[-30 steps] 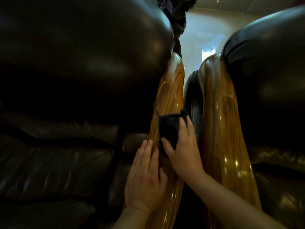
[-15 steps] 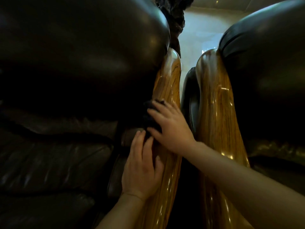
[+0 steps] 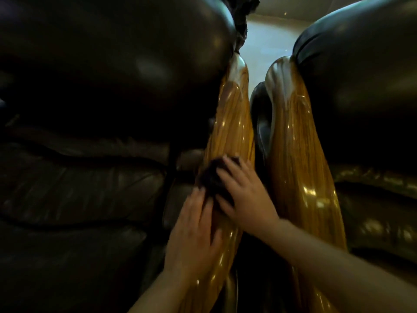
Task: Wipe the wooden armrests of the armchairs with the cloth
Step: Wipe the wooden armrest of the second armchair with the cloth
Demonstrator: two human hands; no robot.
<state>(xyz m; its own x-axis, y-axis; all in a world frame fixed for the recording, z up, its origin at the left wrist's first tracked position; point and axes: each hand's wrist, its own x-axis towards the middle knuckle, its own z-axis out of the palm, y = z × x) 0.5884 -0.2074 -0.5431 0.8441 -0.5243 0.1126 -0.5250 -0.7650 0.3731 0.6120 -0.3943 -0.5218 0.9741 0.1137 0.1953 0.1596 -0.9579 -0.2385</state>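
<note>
Two glossy wooden armrests run side by side up the middle of the view. On the left armrest (image 3: 232, 123) lies a dark cloth (image 3: 213, 180), pressed down by my right hand (image 3: 244, 199) with spread fingers. My left hand (image 3: 194, 231) rests flat on the same armrest just below the cloth, its fingertips touching the cloth's lower edge. The right armrest (image 3: 300, 159) is bare and shiny. Both hands look slightly blurred.
A dark leather armchair (image 3: 94, 109) fills the left side, with its seat cushions below. A second dark leather armchair (image 3: 365, 98) stands at the right. A narrow gap separates the two armrests. Pale floor (image 3: 268, 41) shows beyond them.
My right hand has slid the cloth from the armrest's right edge over to its left side, then a little back toward me. My left hand stays flat on the wood.
</note>
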